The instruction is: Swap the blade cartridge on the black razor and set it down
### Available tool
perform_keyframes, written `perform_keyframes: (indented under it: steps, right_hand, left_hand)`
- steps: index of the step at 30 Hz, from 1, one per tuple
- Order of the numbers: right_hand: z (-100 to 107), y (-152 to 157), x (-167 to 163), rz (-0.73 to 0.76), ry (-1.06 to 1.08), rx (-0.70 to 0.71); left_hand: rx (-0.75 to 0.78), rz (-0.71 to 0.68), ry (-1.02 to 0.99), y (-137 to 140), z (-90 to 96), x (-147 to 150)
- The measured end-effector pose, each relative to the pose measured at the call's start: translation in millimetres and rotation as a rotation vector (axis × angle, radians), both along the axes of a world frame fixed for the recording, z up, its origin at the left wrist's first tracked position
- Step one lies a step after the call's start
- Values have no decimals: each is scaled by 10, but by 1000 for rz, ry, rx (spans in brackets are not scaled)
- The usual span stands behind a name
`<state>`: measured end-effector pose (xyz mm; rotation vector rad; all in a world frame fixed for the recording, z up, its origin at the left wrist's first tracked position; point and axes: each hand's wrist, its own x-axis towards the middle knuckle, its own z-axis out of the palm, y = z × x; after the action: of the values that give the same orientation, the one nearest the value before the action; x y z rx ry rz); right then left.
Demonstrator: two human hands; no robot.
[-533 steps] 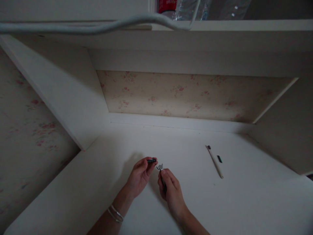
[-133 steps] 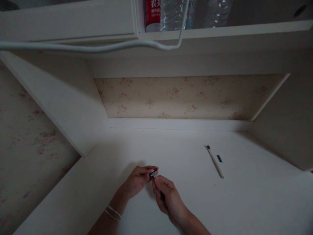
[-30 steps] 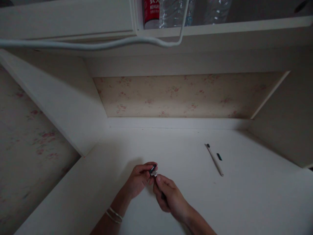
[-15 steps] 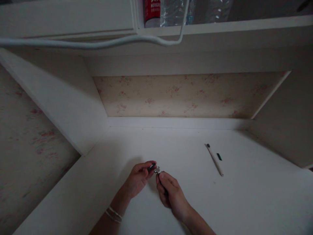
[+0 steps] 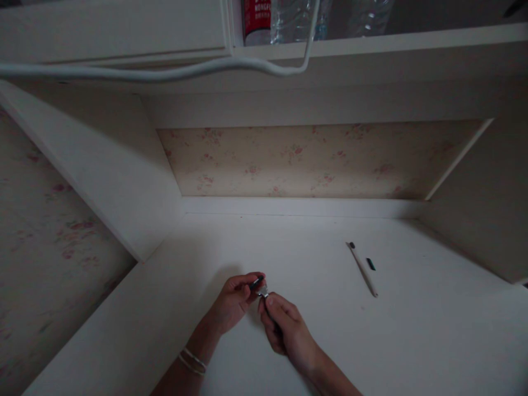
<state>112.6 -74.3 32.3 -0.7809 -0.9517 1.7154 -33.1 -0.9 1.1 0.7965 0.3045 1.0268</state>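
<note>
My left hand [image 5: 236, 301] pinches a small, slim dark piece [image 5: 256, 283] between thumb and fingers. My right hand [image 5: 289, 323] is wrapped round the dark handle of a tool with a shiny metal head [image 5: 263, 291]. That head points up and left, close against the dark piece; whether they touch I cannot tell. Most of the handle is hidden in my right fist. Both hands are just above the white desk [image 5: 322, 247]. To their right lies a slim pale stick with a dark end [image 5: 363, 273], and beside it a short dark green strip [image 5: 370, 264].
White side panels [image 5: 103, 165] flank the desk, with a flowered wall [image 5: 289, 159] behind. Overhead runs a shelf [image 5: 371, 47] holding clear plastic bottles [image 5: 291, 22] and a red-labelled container [image 5: 258, 19]. A pale bent tube [image 5: 165, 73] crosses in front of it.
My right hand has shifted slightly left and down, bringing the metal head closer under the dark piece. My left hand has hardly moved.
</note>
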Motion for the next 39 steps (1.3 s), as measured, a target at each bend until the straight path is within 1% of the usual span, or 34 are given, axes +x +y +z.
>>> perform_keyframes:
  steps: [4,8,13,23,32,39]
  right_hand:
    - [-27,-11,-9,11,31,6]
    - [-40,-3,-10,-17,1,-23]
    - [-52,11,-19,-68,-36,-26]
    - [-8,19,-37,-69,-63,-29]
    - [-34,20,-44,-87,-107,-21]
    - [0,42,-12,-21,-35,-69]
  left_hand:
    - [5,-11,6,4,-29,-11]
    - [15,-18,7,-12,-37,-6]
    - [27,-30,8,-25,-22,22]
    - [35,-43,37,-46,31,38]
    - [33,-24,66,-22,38,23]
    - [66,-18,139,6,29,-17]
